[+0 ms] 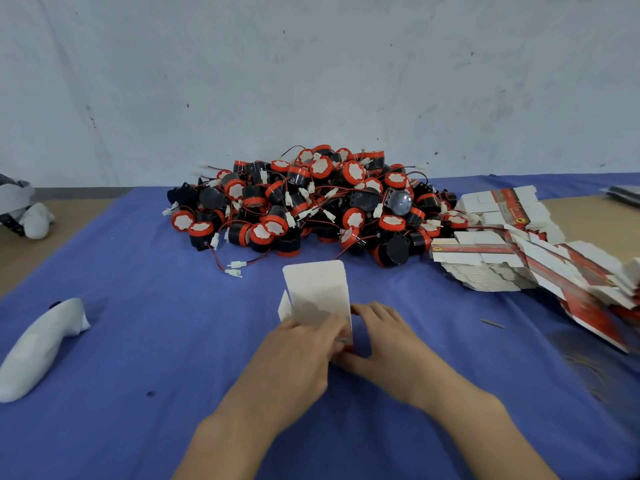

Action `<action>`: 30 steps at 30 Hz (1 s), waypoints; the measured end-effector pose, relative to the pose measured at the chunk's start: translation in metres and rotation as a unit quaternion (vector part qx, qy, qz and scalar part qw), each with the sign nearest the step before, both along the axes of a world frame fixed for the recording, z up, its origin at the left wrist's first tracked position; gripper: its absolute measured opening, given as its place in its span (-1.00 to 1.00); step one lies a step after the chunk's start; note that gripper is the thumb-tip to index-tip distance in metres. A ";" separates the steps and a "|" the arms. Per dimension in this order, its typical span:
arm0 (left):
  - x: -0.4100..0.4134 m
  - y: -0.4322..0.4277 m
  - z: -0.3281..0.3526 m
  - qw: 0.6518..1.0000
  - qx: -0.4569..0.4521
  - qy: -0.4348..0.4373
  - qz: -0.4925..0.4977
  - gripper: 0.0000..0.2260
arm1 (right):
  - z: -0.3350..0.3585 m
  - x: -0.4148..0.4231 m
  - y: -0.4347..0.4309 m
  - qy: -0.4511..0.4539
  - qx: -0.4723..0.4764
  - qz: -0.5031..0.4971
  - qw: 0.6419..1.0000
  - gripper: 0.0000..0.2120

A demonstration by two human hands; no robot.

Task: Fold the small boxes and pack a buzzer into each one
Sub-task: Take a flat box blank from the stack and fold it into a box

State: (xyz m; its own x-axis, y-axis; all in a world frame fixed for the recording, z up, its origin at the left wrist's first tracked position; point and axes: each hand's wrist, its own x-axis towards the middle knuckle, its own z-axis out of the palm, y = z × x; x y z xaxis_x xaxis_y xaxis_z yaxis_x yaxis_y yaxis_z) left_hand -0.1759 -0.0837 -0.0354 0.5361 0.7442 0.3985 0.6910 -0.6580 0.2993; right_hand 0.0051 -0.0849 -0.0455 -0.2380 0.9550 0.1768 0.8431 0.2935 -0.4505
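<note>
Left hand (298, 351) and right hand (388, 337), fingers (367, 311) tight on lower edge of box (318, 289), open cloth (138, 341) alongside

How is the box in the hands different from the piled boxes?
The held box stands up, white flap raised; the piled boxes lie flat on the blue cloth. The left hand and right hand grip the held box; nobody touches the piled boxes. The held box shows mostly white, the piled boxes much red. Both look like printed card.

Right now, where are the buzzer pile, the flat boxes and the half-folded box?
buzzer pile (304, 206): head view, heap's middle
flat boxes (485, 252): head view, stack's top
half-folded box (317, 289): head view, raised white flap
</note>
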 end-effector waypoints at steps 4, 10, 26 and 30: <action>0.010 -0.005 0.002 0.997 0.073 0.013 -0.007 -0.83 | -0.001 0.005 0.001 -0.011 -0.022 -0.024 0.999 -0.45; 0.015 -0.010 0.011 0.988 0.082 -0.132 0.005 -0.68 | 0.003 0.010 0.006 0.032 -0.089 -0.022 0.995 -0.26; 0.108 -0.010 0.018 0.950 0.000 -0.313 0.008 -0.62 | 0.029 0.075 0.012 0.051 -0.125 -0.184 0.974 -0.27; 0.165 0.028 0.019 0.908 -0.142 -0.386 0.079 -0.87 | 0.032 0.089 0.010 0.092 -0.082 -0.217 0.968 -0.33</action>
State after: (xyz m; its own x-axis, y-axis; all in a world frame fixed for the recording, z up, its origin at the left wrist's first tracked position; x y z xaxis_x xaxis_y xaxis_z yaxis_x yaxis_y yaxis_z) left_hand -0.0112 -0.0553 -0.0161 0.0564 0.9186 0.3911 0.2825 -0.3904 0.8762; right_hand 0.0941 -0.0753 -0.0138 0.2139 0.9767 0.0149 0.7716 -0.1596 -0.6157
